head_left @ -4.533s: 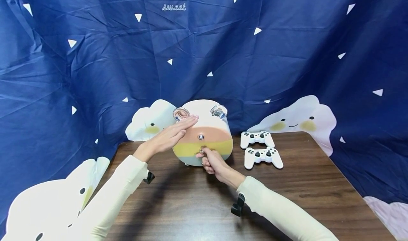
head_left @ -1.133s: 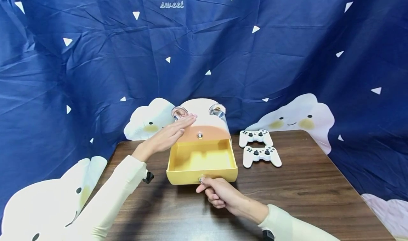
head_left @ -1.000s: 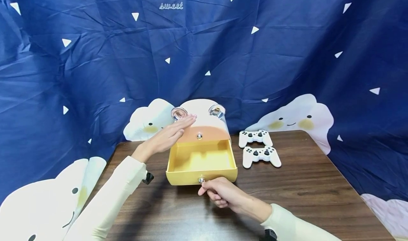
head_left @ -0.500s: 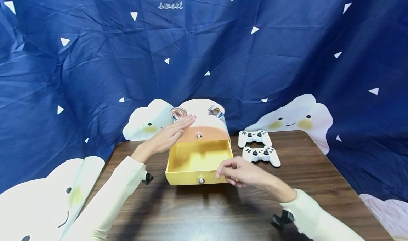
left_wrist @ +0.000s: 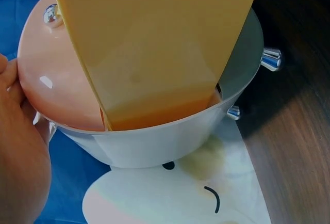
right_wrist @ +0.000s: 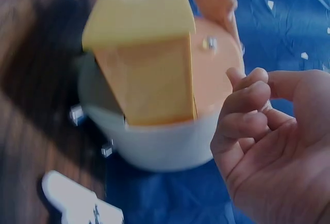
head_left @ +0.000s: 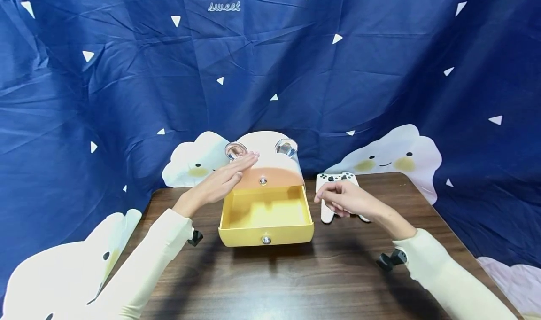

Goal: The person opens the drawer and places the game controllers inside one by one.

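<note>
My left hand (head_left: 220, 183) rests with straight fingers on the upper left of a small white drawer cabinet (head_left: 267, 144) with a peach upper drawer front (head_left: 279, 177). Below it the yellow drawer (head_left: 265, 235) is pulled out, its inside bare and a silver knob (head_left: 266, 240) on its front. My right hand (head_left: 351, 199) hangs in the air right of the drawer, fingers loosely curled and holding nothing. In the head view it overlaps the nearer white game controller (head_left: 327, 215), hiding most of it; behind lies the other controller (head_left: 322, 180).
The cabinet stands toward the back of the brown wooden table (head_left: 270, 292). Two shiny round ears (head_left: 286, 147) stick up from its top. Behind the table hangs a blue cloth (head_left: 253, 52) with white triangles and clouds. Small silver feet (left_wrist: 271, 59) show under the cabinet.
The right hand has drawn the yellow drawer out by its knob, let go, and moved right and back to over the controllers. The left hand has stayed on the cabinet.
</note>
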### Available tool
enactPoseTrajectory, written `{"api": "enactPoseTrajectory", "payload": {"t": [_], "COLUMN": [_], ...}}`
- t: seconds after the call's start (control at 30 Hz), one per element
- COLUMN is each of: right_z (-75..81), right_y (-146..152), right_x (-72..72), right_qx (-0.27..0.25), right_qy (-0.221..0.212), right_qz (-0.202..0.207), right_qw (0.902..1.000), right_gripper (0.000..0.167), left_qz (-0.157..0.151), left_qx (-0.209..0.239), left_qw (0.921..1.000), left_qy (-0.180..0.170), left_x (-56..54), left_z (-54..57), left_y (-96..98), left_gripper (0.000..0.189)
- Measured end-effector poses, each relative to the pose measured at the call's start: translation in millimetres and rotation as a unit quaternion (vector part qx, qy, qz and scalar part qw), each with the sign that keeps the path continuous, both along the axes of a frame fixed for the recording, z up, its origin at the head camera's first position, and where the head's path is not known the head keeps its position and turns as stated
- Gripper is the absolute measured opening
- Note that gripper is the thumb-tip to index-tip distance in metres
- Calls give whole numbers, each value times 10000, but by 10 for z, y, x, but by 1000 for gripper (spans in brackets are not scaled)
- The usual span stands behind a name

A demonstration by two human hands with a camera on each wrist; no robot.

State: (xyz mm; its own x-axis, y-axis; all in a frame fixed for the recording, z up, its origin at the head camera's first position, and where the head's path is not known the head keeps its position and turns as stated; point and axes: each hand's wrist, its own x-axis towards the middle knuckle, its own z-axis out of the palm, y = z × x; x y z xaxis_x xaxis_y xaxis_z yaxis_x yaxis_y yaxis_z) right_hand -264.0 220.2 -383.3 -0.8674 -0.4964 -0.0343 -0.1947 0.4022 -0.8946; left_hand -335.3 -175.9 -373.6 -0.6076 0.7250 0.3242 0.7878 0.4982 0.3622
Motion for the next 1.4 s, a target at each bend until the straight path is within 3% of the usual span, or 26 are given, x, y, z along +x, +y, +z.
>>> {"api": "enactPoseTrajectory", "payload": {"t": [0.27,0.47,0.63,0.87,0.97,1.2,1.4], "right_z": [88,66,10,-70,-112,-242,-369], "right_y": [242,386,484,550,563,625,643], "right_x": [-261,-424,-556,-704,-743,-807,-873], "right_qx": [536,850,1443,2330,2508,2647,2988], "right_qy": [458,697,1162,1682,1751,1518,1464], "right_qz": [-179,-308,-283,-95,82,637,797], "right_qw": [9974,9935,9823,9578,9520,9502,9397], "right_gripper": [23,22,19,20,25,42,50], "left_qz": [-25,-65,-86,-127,-130,-64,-79], "left_qx": [28,35,44,83,96,35,55], "left_qw": [10000,10000,9999,9998,9998,10000,9999], "left_qy": [-23,2,44,107,89,19,33], "left_x": [-7,-27,-31,-25,-24,-32,-39], "left_z": [11,5,5,6,3,9,4], "left_y": [-3,-2,-9,-3,0,-4,-4], "left_gripper": [52,53,52,52,52,52,52]}}
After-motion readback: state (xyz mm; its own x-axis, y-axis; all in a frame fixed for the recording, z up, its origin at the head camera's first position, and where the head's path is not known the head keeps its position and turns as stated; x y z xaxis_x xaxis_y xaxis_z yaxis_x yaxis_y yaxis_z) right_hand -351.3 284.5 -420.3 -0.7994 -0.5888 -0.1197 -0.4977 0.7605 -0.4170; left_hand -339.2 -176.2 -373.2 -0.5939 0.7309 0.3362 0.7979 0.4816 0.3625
